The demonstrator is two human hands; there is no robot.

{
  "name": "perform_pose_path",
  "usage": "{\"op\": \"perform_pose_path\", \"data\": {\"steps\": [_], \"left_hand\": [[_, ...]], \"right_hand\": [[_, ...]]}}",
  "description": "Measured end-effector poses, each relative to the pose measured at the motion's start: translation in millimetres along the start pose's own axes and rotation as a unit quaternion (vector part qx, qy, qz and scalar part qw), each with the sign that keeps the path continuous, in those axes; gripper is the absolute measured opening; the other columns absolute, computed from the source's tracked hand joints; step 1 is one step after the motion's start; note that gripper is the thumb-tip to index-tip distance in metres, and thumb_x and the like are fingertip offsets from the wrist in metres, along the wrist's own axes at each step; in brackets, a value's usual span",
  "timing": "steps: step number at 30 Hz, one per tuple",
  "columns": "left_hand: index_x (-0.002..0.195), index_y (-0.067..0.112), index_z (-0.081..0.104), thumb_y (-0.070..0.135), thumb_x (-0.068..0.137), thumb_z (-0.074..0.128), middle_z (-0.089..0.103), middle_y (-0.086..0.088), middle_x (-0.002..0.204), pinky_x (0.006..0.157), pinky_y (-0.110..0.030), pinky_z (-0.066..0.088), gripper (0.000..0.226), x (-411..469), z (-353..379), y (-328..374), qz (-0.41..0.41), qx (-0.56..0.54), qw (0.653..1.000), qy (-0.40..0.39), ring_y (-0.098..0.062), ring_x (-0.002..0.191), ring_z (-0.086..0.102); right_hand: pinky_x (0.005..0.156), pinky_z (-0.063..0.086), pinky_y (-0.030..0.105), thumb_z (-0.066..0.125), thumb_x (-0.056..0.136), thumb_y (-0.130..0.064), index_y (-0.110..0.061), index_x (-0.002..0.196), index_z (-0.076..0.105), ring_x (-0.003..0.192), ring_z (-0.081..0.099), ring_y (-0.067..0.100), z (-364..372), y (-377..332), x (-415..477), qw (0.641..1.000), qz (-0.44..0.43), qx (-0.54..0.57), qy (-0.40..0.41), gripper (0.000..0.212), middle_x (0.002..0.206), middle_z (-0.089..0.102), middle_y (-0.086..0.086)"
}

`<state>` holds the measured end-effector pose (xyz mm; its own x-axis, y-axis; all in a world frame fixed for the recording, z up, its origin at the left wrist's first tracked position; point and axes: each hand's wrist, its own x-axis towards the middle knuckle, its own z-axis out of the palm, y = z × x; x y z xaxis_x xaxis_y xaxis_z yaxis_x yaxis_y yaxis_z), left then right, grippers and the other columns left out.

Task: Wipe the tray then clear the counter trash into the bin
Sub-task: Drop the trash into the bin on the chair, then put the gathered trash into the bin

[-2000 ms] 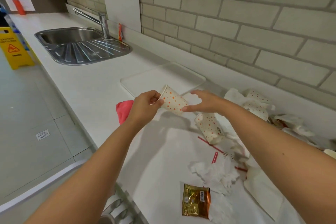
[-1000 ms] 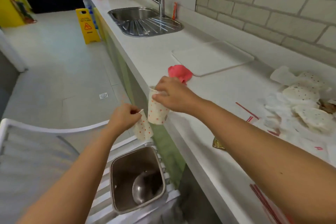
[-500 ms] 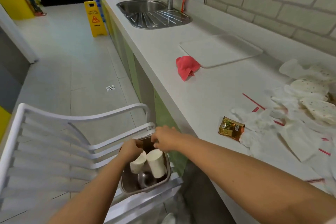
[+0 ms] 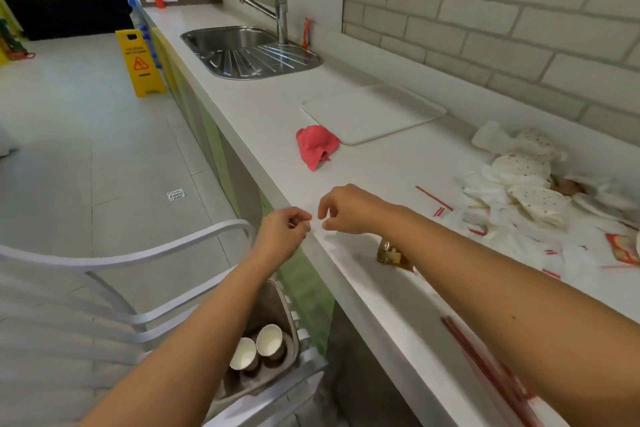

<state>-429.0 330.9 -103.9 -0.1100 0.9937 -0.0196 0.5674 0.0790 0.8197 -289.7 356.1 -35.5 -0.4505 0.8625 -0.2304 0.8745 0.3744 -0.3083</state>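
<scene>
Cups (image 4: pixel 258 350) now dropped in bin (image 4: pixel 277 308); left hand (image 4: pixel 284 232) and right hand (image 4: pixel 346 210) lifted above it, loosely curled, empty. Trash pile (image 4: pixel 519 191) lies right of bin, on counter (image 4: pixel 381 177), nearer right hand.

Both hands — left hand (image 4: pixel 282 234), right hand (image 4: pixel 346 210) — loosely curled, close together.

White counter (image 4: pixel 277 107) with tray (image 4: pixel 374 113), pink cloth (image 4: pixel 317 146), gold packet (image 4: pixel 389 255), crumpled paper trash (image 4: pixel 526 184), red straws (image 4: pixel 491 367).
</scene>
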Motion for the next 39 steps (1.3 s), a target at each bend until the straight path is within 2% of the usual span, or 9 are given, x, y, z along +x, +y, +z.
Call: {"op": "perform_pose_path", "data": {"steps": [7, 13, 17, 20, 22, 25, 29, 33, 39], "left_hand": [[0.108, 0.016, 0.066, 0.019, 0.091, 0.056, 0.058, 0.001, 0.108, 0.079, -0.020, 0.041, 0.020, 0.2, 54.7, 58.0, 0.097, 0.074, 0.988, -0.090, -0.011, 0.089, 0.054], [0.130, 0.018, 0.048, 0.037, 0.083, 0.063, 0.045, -0.006, 0.126, 0.096, -0.032, 0.042, 0.053, -0.6, 95.1, 76.3, 0.136, 0.242, 0.942, -0.188, -0.023, 0.116, 0.044], [0.121, 0.009, 0.053, 0.032, 0.080, 0.068, 0.053, -0.009, 0.116, 0.089, -0.032, 0.044, 0.049, -1.0, 103.4, 85.3, 0.116, 0.258, 0.936, -0.210, -0.021, 0.103, 0.051], [0.081, 0.011, 0.059, 0.017, 0.078, 0.068, 0.057, -0.006, 0.085, 0.067, -0.026, 0.044, 0.012, 2.1, 100.4, 91.1, 0.109, 0.236, 0.937, -0.232, -0.018, 0.080, 0.052], [0.067, 0.015, 0.052, 0.010, 0.078, 0.062, 0.054, 0.000, 0.073, 0.054, -0.020, 0.036, 0.015, 5.1, 97.5, 93.9, 0.093, 0.218, 0.943, -0.234, -0.016, 0.072, 0.051], [0.075, 0.015, 0.058, 0.008, 0.082, 0.051, 0.057, -0.002, 0.083, 0.053, -0.019, 0.035, 0.012, 9.3, 96.3, 101.0, 0.071, 0.170, 0.959, -0.214, -0.014, 0.071, 0.050], [0.088, 0.004, 0.062, 0.004, 0.088, 0.044, 0.060, -0.014, 0.098, 0.071, -0.028, 0.043, 0.018, 8.1, 99.6, 120.8, 0.072, 0.169, 0.968, -0.173, -0.024, 0.088, 0.056], [0.062, 0.014, 0.046, 0.039, 0.091, 0.046, 0.053, -0.005, 0.070, 0.064, -0.028, 0.038, 0.038, 6.5, 119.3, 130.6, 0.083, 0.158, 0.973, -0.144, -0.021, 0.069, 0.051], [0.128, 0.022, 0.047, 0.049, 0.085, 0.054, 0.058, -0.003, 0.121, 0.077, -0.030, 0.042, 0.052, -0.1, 152.9, 138.6, 0.131, 0.313, 0.926, -0.164, -0.022, 0.111, 0.056]], "right_hand": [[0.056, 0.042, 0.019, 0.067, 0.085, -0.024, -0.014, 0.098, 0.066, 0.060, 0.055, 0.011, -38.0, 68.1, -44.5, 0.990, 0.144, -0.001, -0.007, 0.017, 0.095, 0.063, 0.003], [0.054, 0.040, 0.020, 0.072, 0.076, -0.047, -0.016, 0.110, 0.055, 0.064, 0.057, 0.014, -26.2, 89.9, -88.8, 0.969, 0.218, -0.052, -0.105, 0.049, 0.075, 0.057, -0.003], [0.048, 0.034, 0.021, 0.074, 0.076, -0.032, -0.015, 0.109, 0.052, 0.057, 0.045, 0.009, 0.3, 102.9, -98.2, 0.970, 0.218, -0.046, -0.092, 0.043, 0.082, 0.050, -0.001], [0.048, 0.035, 0.020, 0.061, 0.078, -0.004, -0.014, 0.095, 0.055, 0.060, 0.046, 0.013, 10.2, 114.9, -101.3, 0.975, 0.217, 0.013, -0.056, 0.020, 0.089, 0.051, 0.003], [0.052, 0.038, 0.021, 0.052, 0.077, 0.003, -0.016, 0.091, 0.055, 0.067, 0.048, 0.015, 6.0, 122.1, -105.5, 0.975, 0.214, 0.064, -0.019, 0.024, 0.089, 0.053, 0.002], [0.061, 0.037, 0.020, 0.043, 0.083, 0.001, -0.014, 0.099, 0.062, 0.081, 0.048, 0.014, -12.3, 128.6, -116.3, 0.970, 0.202, 0.117, 0.063, 0.029, 0.093, 0.052, -0.004], [0.053, 0.027, 0.015, 0.037, 0.084, 0.005, -0.016, 0.067, 0.057, 0.062, 0.043, 0.006, -32.5, 134.3, -135.1, 0.950, 0.187, 0.191, 0.162, 0.034, 0.067, 0.049, -0.010], [0.054, 0.024, 0.026, 0.039, 0.082, 0.004, -0.013, 0.061, 0.048, 0.054, 0.031, 0.011, -36.8, 135.6, -147.9, 0.924, 0.173, 0.259, 0.221, 0.029, 0.059, 0.039, -0.003], [0.045, 0.023, 0.023, 0.059, 0.085, -0.024, -0.018, 0.050, 0.032, 0.040, 0.028, 0.006, -27.5, 132.7, -170.8, 0.930, 0.196, 0.250, 0.184, 0.045, 0.046, 0.029, -0.006]]}}
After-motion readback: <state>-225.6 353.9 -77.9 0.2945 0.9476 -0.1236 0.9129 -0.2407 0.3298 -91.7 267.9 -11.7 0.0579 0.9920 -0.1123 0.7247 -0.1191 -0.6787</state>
